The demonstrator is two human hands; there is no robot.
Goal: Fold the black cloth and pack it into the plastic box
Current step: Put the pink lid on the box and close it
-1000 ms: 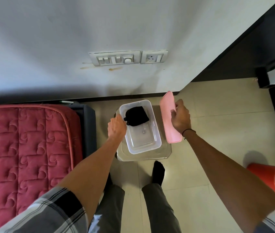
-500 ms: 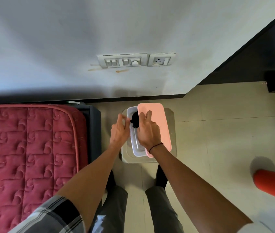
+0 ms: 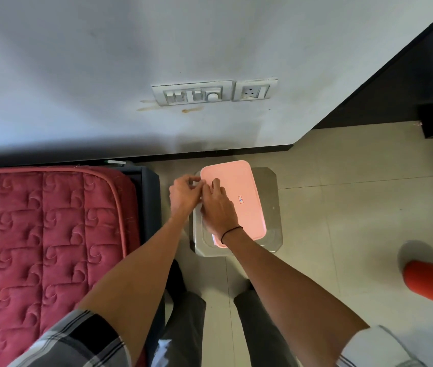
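Observation:
The pink lid (image 3: 239, 192) lies flat over the plastic box, which stands on a small grey stool (image 3: 271, 205). The black cloth is hidden under the lid, and almost nothing of the clear box shows. My right hand (image 3: 216, 207) rests palm down on the lid's left half, fingers spread along its edge. My left hand (image 3: 183, 196) is at the lid's left rim, its fingertips pinching the edge near the far left corner.
A red quilted mattress (image 3: 45, 234) on a dark frame sits close to the left of the stool. The wall with a switch panel (image 3: 191, 94) and socket is straight ahead. An orange-red bin (image 3: 432, 284) stands on the tiled floor at the right. My legs are below the stool.
My right hand brought the pink lid from beside the box over onto it, covering the black cloth. My left hand moved from the box's left wall up to the lid's edge.

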